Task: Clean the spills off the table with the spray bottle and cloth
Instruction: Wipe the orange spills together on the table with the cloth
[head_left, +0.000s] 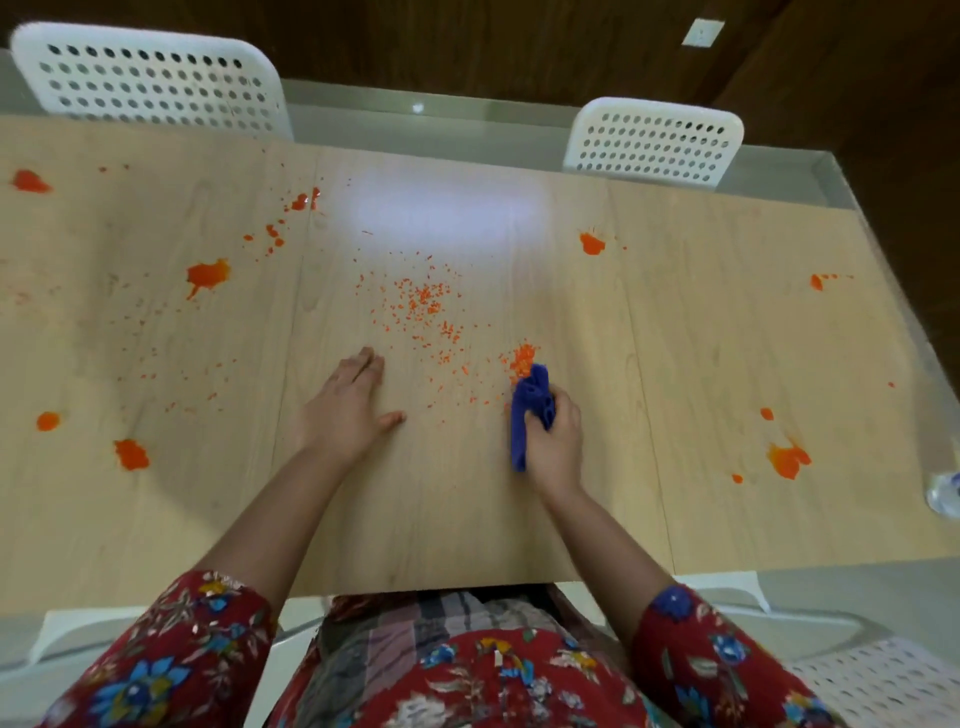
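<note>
Orange blots, left side: several splashes mark the pale wood table to your left. The largest blot lies beyond your left hand, a smaller one sits near the far-left corner, and two more lie close to the near-left edge.
Left chair: a white perforated chair stands at the far side of the table, behind those splashes.
Left hand: your left hand lies palm down on bare wood. Its fingers are straight and close together, the thumb is spread toward the right, and it holds nothing.
Crumbs: fine orange crumbs are scattered across the middle, between your hands and beyond them. They thicken into a small heap that touches the far tip of the cloth.
Cloth: the blue cloth is bunched up. Its far end rests on the table against that heap, and its near end trails out below your fist.
Right hand: your right hand has its fingers curled tight around the cloth, well apart from the left hand.
Right chair: a second white chair stands at the far edge, right of centre.
Orange blots, right side: a far splash lies beyond your right hand, and a near splash lies toward the right edge.
Bottle: a clear bottle shows at the right border of the view, mostly cut off, so you cannot tell what its top is like.
</note>
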